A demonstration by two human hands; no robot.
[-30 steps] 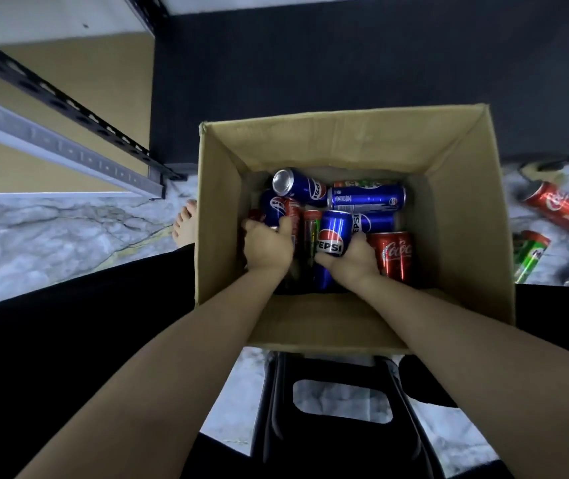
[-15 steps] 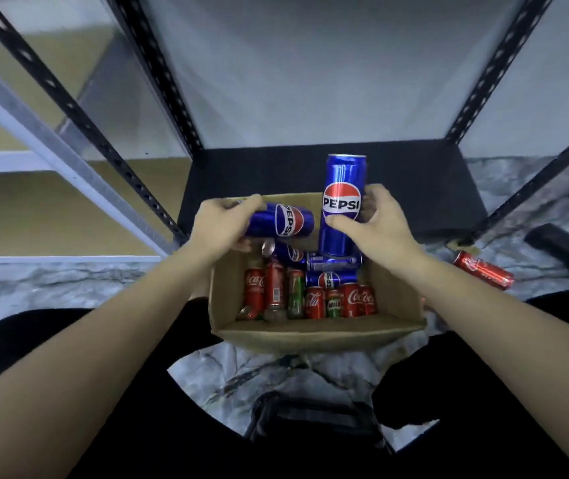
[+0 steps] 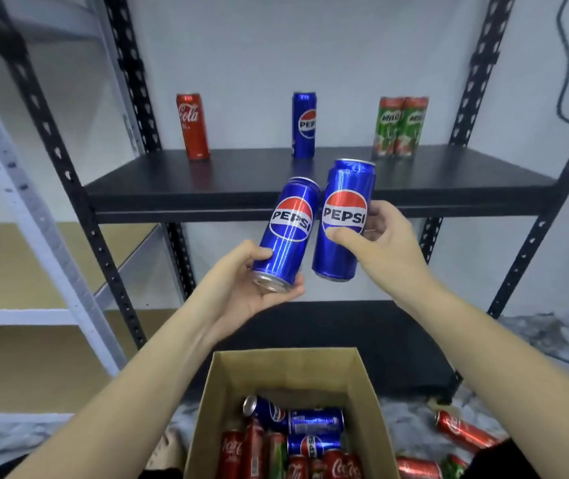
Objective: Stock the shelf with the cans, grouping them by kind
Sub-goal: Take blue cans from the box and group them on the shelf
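Observation:
My left hand (image 3: pixel 241 288) grips a blue Pepsi can (image 3: pixel 288 233) by its base, tilted to the right. My right hand (image 3: pixel 376 247) holds a second Pepsi can (image 3: pixel 343 216) nearly upright beside it. Both cans hang just in front of the black shelf (image 3: pixel 241 181). At the back of that shelf stand a red Coca-Cola can (image 3: pixel 192 126) on the left, a Pepsi can (image 3: pixel 304 124) in the middle and two green Milo cans (image 3: pixel 401 126) on the right. Below my arms sits the cardboard box (image 3: pixel 227 368) with several Pepsi, Coca-Cola and green cans inside.
Black perforated uprights (image 3: pixel 79 202) frame the shelf on both sides, and a lower black shelf (image 3: pixel 397 357) lies behind the box. A grey rack (image 3: pixel 17 188) stands to the left. Loose red cans (image 3: pixel 464 433) lie on the marble floor at the lower right.
Both hands have lifted the two Pepsi cans out of the box and raised them to the shelf's front edge. The left can has turned from lying sideways to nearly upright. My view has tilted up.

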